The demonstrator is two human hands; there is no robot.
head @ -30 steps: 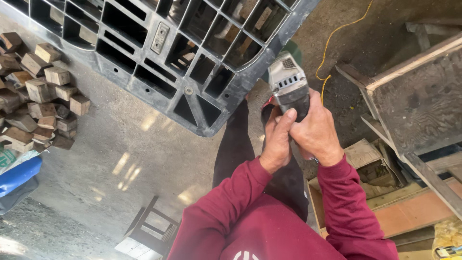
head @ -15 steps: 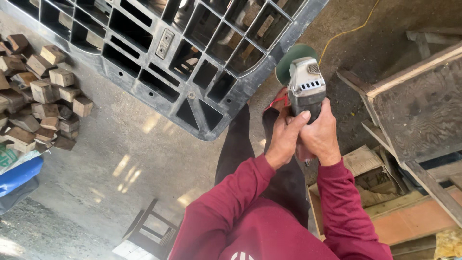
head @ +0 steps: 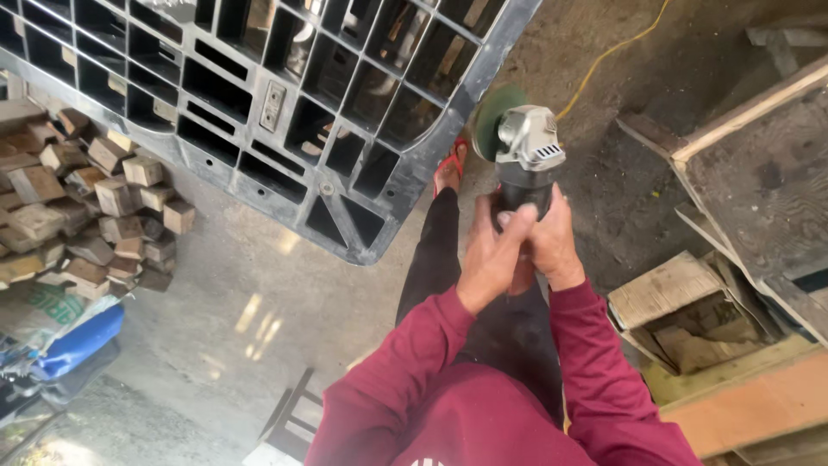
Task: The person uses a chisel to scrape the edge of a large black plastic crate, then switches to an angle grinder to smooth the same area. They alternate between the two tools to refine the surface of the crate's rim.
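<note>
Angle grinder (head: 522,160): silver-grey metal gear head with vent slots, black body, green disc (head: 492,116) at the front end. Disc looks blurred, so can't tell if it's spinning or just out of focus. Both hands wrapped tight on the black body: left hand (head: 492,259) low on the near end, fingers curled over it; right hand (head: 552,246) beside it, the two touching.

Grinder is held out in front of the chest, above the concrete floor (head: 259,293). Long axis runs away from the person, head end far, disc just beside the corner edge of a grey plastic pallet (head: 259,112) standing tilted.

Surroundings: pile of wood blocks (head: 86,207) at left, blue sack (head: 78,341) below it, yellow cable (head: 604,60) on dirt ground, cardboard box (head: 681,315) and wooden boards (head: 750,112) at right. Red sandal (head: 450,164) by the pallet corner. Maroon sleeves, dark trousers.
</note>
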